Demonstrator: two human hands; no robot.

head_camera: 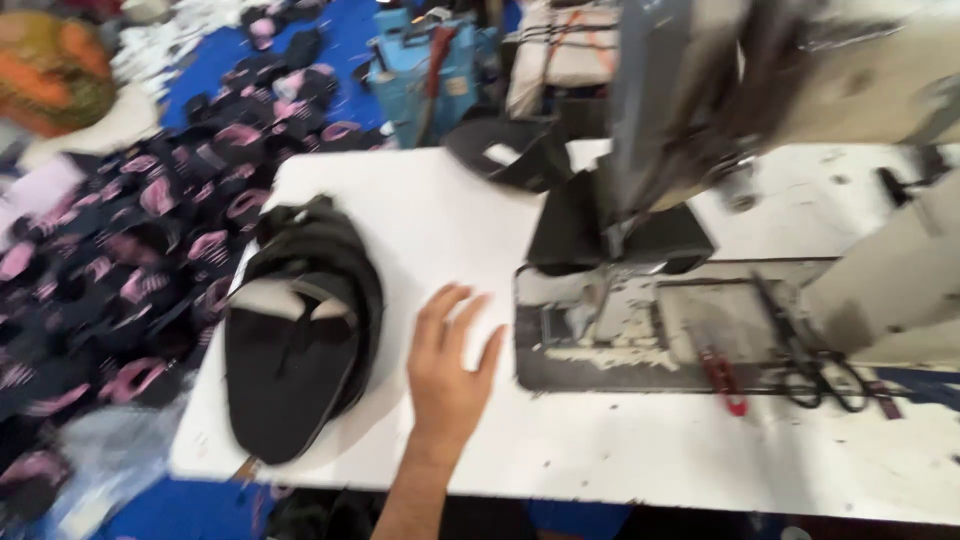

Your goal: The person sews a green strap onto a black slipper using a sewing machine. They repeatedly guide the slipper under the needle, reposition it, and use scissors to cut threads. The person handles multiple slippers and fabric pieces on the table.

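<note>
My left hand [448, 375] lies flat on the white desk [420, 215] — fingers [432, 312] spread, stacked black shoe uppers [300, 330] just left of them.

Motion blur is smearing the sewing machine [690, 110] and floor pile [130, 230], the frame's top is cutting the machine off, and the forearm [415, 500] is running out the bottom edge.

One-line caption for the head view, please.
Left hand flat on white sewing table beside stacked black fabric pieces, sewing machine at right.
</note>
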